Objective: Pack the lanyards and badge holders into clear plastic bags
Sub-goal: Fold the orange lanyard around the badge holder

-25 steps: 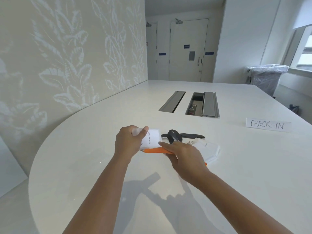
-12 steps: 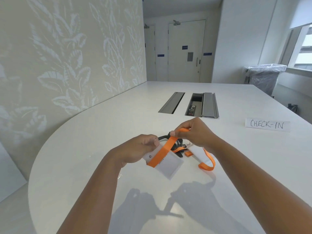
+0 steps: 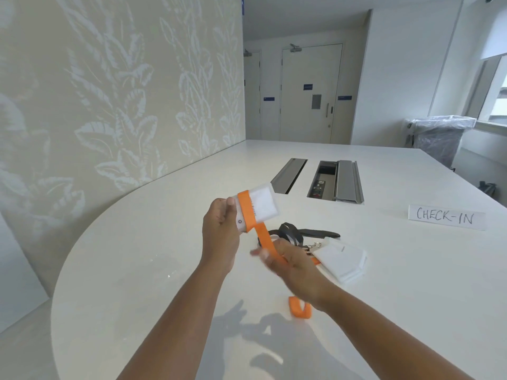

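My left hand holds a white badge holder raised above the table, with an orange lanyard wrapped once across it. The strap runs down into my right hand, which grips it; its loose end loops out below my wrist. On the table behind lie a black lanyard with a metal clip and a small stack of clear bags or badge holders; which of the two I cannot tell.
The white table curves along a leaf-patterned wall on the left. Two cable hatches sit mid-table, one open. A "CHECK-IN" sign stands at the right. A covered bin is beyond the far right edge.
My left hand lifted the badge holder higher. My right hand came down from above and toward me, pulling the orange strap around the holder.
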{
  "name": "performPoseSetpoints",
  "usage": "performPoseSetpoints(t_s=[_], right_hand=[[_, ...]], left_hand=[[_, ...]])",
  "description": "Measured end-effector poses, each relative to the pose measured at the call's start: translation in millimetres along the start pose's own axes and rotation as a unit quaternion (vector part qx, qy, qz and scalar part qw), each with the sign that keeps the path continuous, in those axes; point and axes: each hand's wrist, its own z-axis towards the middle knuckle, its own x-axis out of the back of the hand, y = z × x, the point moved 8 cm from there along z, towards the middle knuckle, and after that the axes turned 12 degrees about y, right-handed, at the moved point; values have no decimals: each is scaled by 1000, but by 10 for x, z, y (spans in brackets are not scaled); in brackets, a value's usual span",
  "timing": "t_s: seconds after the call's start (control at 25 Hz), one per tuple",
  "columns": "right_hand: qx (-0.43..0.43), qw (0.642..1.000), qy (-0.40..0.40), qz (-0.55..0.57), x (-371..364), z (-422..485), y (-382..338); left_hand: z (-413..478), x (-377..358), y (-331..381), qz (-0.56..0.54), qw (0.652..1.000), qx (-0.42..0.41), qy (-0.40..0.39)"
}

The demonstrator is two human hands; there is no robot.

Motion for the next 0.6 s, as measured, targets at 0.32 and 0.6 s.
performPoseSetpoints(t_s=[0.32,0.6], right_hand=[[95,994,14,-46,353,179,-715],[-46,994,-3,96,457,341,-184]], left_hand=[[-235,-150,-126,159,965,-46,-203],[-453,-174,-25,-15,943,93,-318]])
